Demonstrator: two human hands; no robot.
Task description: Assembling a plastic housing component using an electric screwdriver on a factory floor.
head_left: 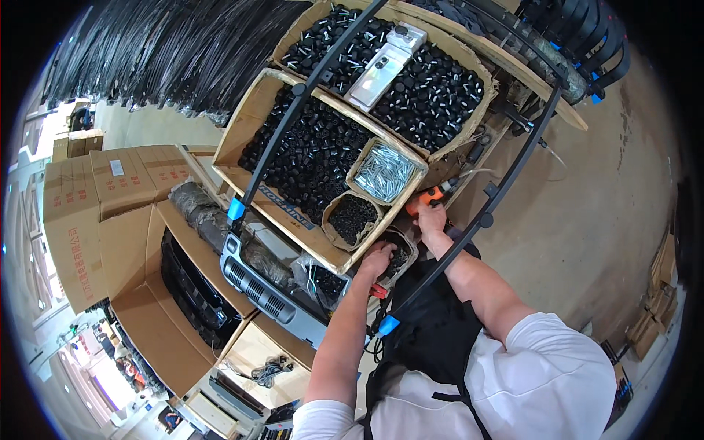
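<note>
My right hand (pixel 431 218) is closed around an orange power screwdriver (pixel 424 199), which points away to the right beside the cartons. At the near corner of the cartons, my left hand (pixel 377 259) reaches into a small open box (pixel 408 265) of dark small parts. Its fingertips are hidden among them, so whether it holds any is unclear. A black metal frame (pixel 506 191) with blue tape on its corners spans the space over both arms. Next to the left hand stand a small box of black screws (pixel 353 220) and a box of silver screws (pixel 383 173).
A large carton (pixel 253 150) holds many black plastic caps; behind it, another carton (pixel 477 70) holds black studded feet and a metal block (pixel 385 67). On the left are a grey slotted panel (pixel 257 282) and an open cardboard box (pixel 139 323). Black strips (pixel 169 51) hang at the back left.
</note>
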